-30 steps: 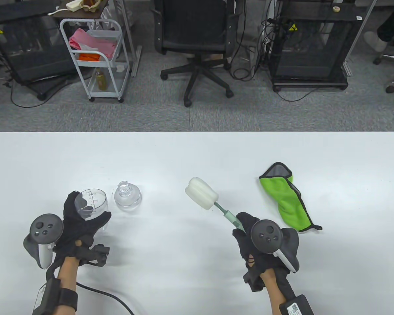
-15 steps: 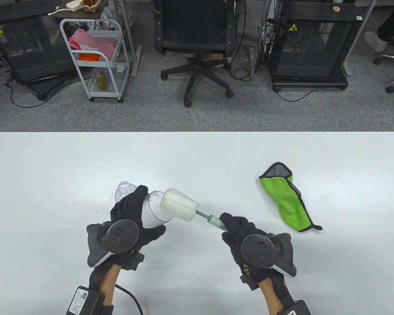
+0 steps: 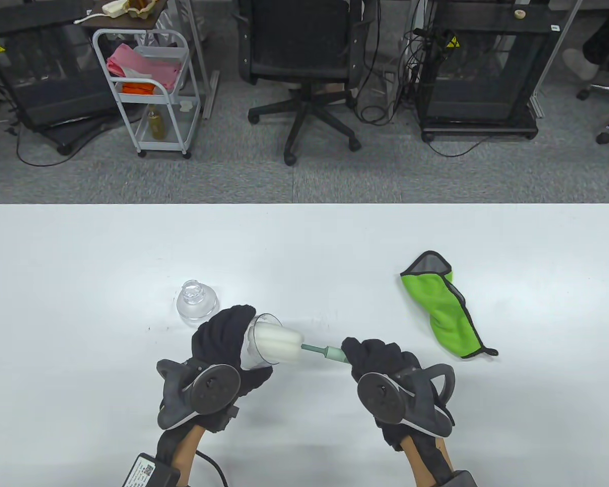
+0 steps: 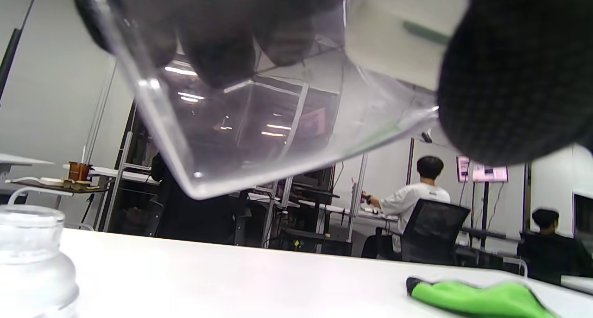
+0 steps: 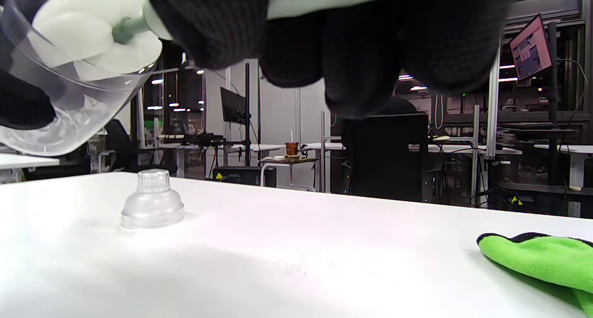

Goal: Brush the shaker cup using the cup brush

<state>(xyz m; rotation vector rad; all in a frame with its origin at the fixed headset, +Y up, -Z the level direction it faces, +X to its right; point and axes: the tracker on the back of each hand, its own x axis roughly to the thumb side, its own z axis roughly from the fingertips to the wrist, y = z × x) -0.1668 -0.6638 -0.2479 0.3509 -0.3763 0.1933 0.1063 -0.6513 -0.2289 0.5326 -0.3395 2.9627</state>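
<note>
Your left hand (image 3: 222, 339) grips the clear shaker cup (image 3: 260, 346), tipped mouth toward 3 o'clock above the counter (image 3: 304, 243). Your right hand (image 3: 378, 357) grips the cup brush (image 3: 284, 346), its white sponge head half inside; your glove hides the cup's base.

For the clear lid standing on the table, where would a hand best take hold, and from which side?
Grip the lid by its narrow spout neck, coming from above. It stands upright on its wide flared base, spout up, so the neck is the slim part fingers can likely close around; nothing stands directly over it.
</note>
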